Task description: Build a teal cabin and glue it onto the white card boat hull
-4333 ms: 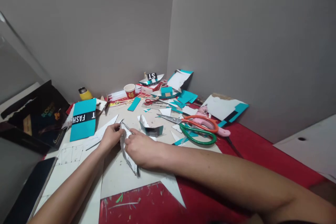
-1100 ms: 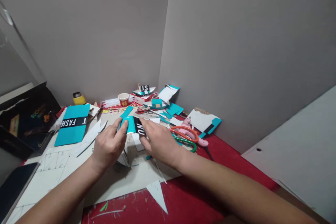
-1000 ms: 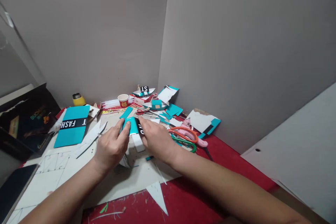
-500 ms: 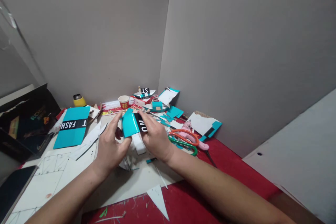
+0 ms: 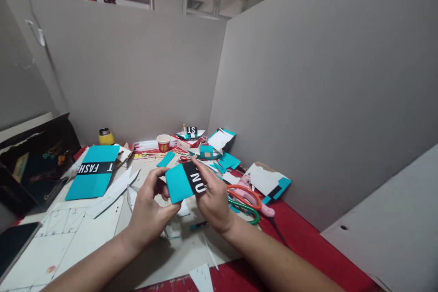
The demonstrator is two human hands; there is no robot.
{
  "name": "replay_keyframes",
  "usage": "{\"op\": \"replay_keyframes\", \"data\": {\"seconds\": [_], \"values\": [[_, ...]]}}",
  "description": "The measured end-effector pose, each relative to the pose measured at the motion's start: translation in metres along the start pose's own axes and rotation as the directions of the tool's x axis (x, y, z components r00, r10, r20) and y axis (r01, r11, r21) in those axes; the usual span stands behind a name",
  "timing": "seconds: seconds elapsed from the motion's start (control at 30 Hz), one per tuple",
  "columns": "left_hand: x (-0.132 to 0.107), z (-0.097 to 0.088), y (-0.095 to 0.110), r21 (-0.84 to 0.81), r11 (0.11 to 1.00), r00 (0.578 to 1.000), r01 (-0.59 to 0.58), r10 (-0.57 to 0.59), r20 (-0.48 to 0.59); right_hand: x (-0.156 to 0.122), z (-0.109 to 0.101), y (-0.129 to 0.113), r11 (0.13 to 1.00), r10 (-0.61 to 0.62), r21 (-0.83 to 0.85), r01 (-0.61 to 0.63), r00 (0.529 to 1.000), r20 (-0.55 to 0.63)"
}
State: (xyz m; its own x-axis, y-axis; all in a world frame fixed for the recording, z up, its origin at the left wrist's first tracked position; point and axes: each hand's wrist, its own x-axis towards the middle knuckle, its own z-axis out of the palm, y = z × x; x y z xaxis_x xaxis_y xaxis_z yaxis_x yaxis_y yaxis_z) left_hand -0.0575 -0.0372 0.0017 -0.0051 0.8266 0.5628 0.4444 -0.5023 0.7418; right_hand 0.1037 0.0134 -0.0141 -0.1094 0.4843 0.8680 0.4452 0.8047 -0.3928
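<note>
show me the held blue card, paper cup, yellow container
Held blue card [image 5: 181,183]: head view, its blue face.
Paper cup [image 5: 163,145]: head view, red printed side.
Yellow container [image 5: 106,137]: head view, yellow body.

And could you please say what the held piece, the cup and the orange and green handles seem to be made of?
Held piece: probably card with a smooth printed face, as it looks thin with crisp edges.
Cup: likely paper, printed red and gold, judging by its plain white rim.
Orange and green handles: possibly plastic or coated metal; they look smooth and evenly coloured.
</note>
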Motion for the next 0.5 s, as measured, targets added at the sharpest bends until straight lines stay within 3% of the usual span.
{"op": "replay_keyframes", "data": {"seconds": [0.13,0.27,0.37,0.5], "values": [[-0.003,0.0,0.007,-0.09,0.996,1.0,0.026,-0.026,0.004,-0.001,-0.003,-0.005,0.999,0.019,0.045,-0.019,1.0,0.017],[-0.003,-0.005,0.021,-0.089,0.995,0.993,0.056,-0.046,0.105,0.001,-0.006,-0.006,0.967,0.155,0.19,-0.168,0.984,0.084],[0.002,-0.014,0.03,-0.189,0.964,0.969,0.186,-0.148,0.199,0.006,-0.007,-0.004,0.903,0.246,0.317,-0.288,0.955,0.168],[0.011,-0.028,0.032,-0.407,0.823,0.9,0.395,-0.259,0.35,0.016,-0.01,-0.009,0.843,0.255,0.393,-0.366,0.917,0.308]]}}
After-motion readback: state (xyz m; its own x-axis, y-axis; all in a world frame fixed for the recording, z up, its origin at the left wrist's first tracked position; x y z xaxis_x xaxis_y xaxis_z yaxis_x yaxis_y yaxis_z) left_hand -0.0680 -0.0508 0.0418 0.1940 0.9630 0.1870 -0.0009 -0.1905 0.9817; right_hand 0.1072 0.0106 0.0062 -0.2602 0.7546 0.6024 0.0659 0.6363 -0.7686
